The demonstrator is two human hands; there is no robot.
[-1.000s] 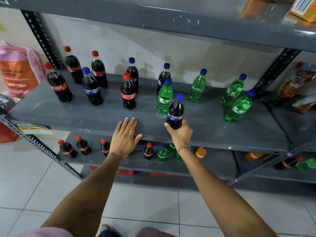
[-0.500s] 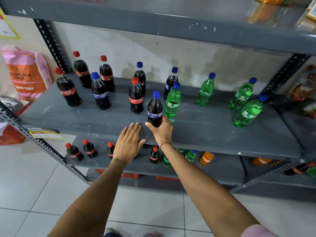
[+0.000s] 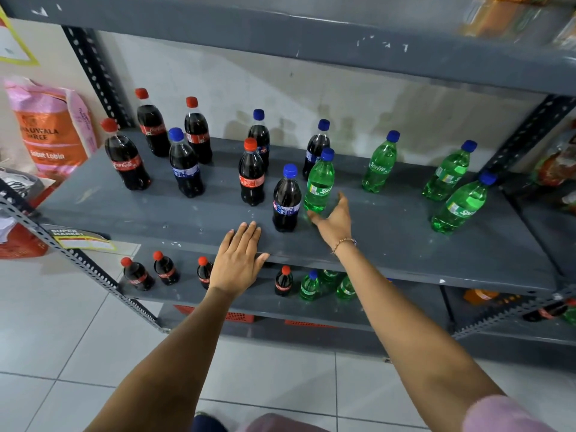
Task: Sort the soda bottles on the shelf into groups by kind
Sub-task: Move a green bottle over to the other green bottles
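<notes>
On the grey shelf (image 3: 389, 244) stand dark cola bottles with red caps and dark cola bottles with blue caps, mixed at the left and middle, and green Sprite bottles toward the right. A blue-capped cola bottle (image 3: 286, 199) stands free near the front edge. Right of it is a green Sprite bottle (image 3: 319, 182). My right hand (image 3: 333, 218) is open beside that Sprite bottle's base, fingers spread, just short of gripping it. My left hand (image 3: 238, 260) lies flat and open on the shelf's front edge. A red-capped cola bottle (image 3: 252, 173) stands left of the blue-capped one.
The lower shelf (image 3: 249, 304) holds small cola, green and orange bottles. An upper shelf (image 3: 311, 35) overhangs the bottles. A pink and orange sack (image 3: 50, 126) stands at the left by the slotted upright. Packaged goods sit at the far right.
My right hand slid the blue-capped cola bottle leftward along the front, let go of it, and now reaches toward the green Sprite bottle. My left hand stayed on the shelf edge.
</notes>
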